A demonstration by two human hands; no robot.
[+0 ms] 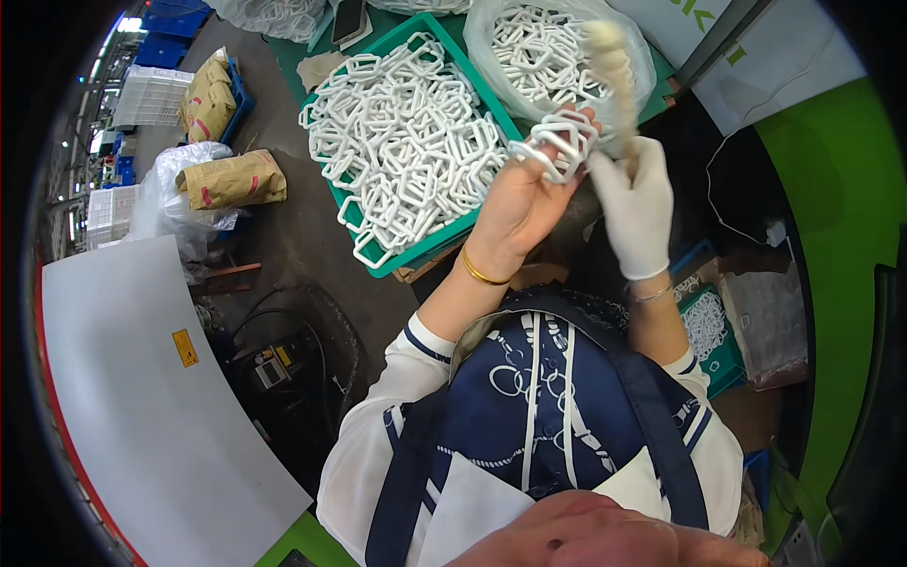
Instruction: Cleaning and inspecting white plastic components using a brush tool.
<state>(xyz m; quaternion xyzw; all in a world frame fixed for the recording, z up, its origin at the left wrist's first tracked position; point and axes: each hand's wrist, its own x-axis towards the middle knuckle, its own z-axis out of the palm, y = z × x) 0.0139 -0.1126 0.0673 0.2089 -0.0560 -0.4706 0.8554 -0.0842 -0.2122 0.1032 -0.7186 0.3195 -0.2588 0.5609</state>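
My left hand (515, 213) is bare, palm up, with its fingers curled around a few white plastic links (565, 149). Close beside it, my right hand (636, 213) wears a white glove and grips a pale, wood-coloured turned handle (612, 80). Motion blurs the handle's upper end, and its lower end is hidden by the hands. Left of my hands, a green crate (477, 83) holds a heap of similar white links (406, 142). Beyond my hands, a clear plastic bag (644, 90) contains more of them.
A phone (349, 21) lies at the far edge. Brown paper sacks (231, 180) and white crates (151, 94) stand at the left. A large pale machine panel (151, 387) fills the lower left. Another green crate (726, 371) with small white pieces sits at my right.
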